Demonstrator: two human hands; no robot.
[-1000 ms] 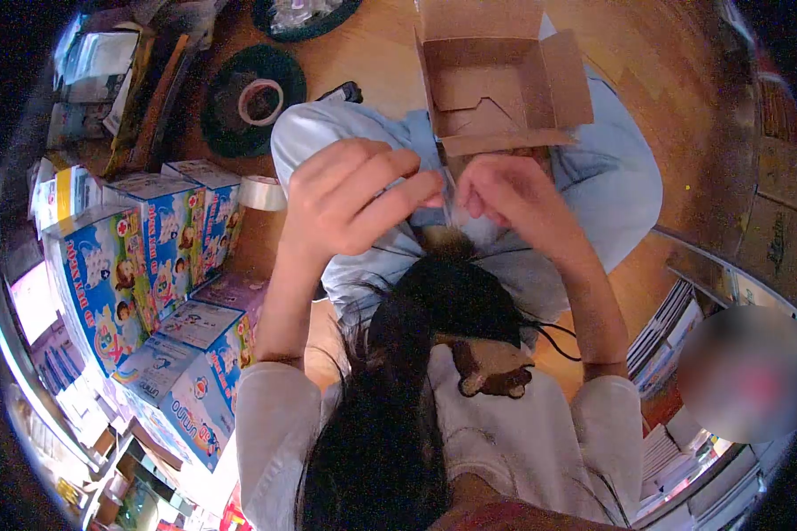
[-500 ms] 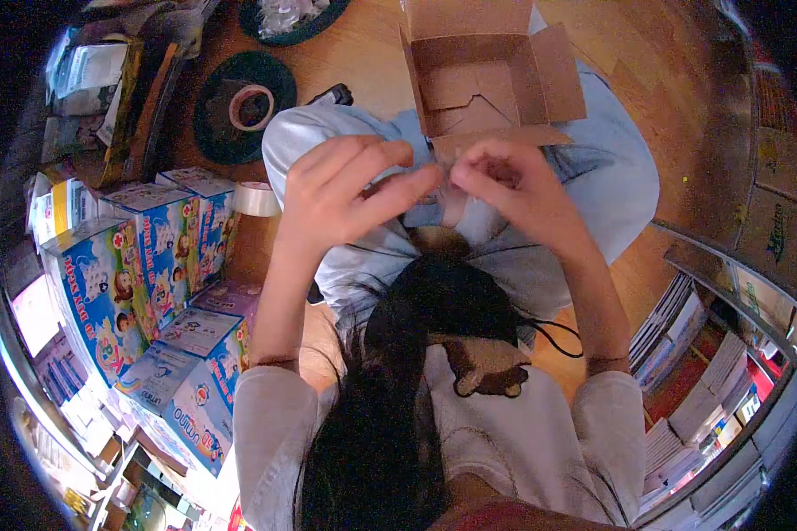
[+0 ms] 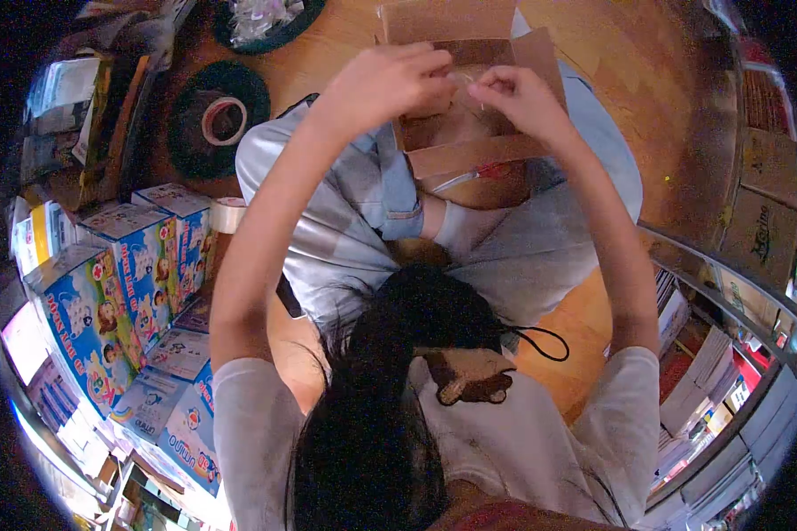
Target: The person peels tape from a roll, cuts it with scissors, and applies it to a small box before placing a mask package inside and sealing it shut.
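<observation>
An open cardboard box (image 3: 471, 163) lies across the crossed legs, its flaps spread outward. Over its opening, my left hand (image 3: 388, 87) is closed, with bent fingers pointing right. My right hand (image 3: 518, 99) faces it a short gap away, thumb and fingertips pinched together. Between the fingertips there is a faint, clear, thin glint, too blurred to name. The hands hide much of the box's inside.
A roll of tape (image 3: 224, 121) lies on a dark round stool (image 3: 181, 142); another round stool (image 3: 283, 34) holds crumpled clear plastic. A second tape roll (image 3: 228, 215) is near the blue toy boxes (image 3: 80, 310) at left. Shelves with stacked goods (image 3: 691, 372) line the right.
Both hands have moved forward from above the lap to over the box opening. The camera view has shifted slightly, and the box now appears a little further left.
</observation>
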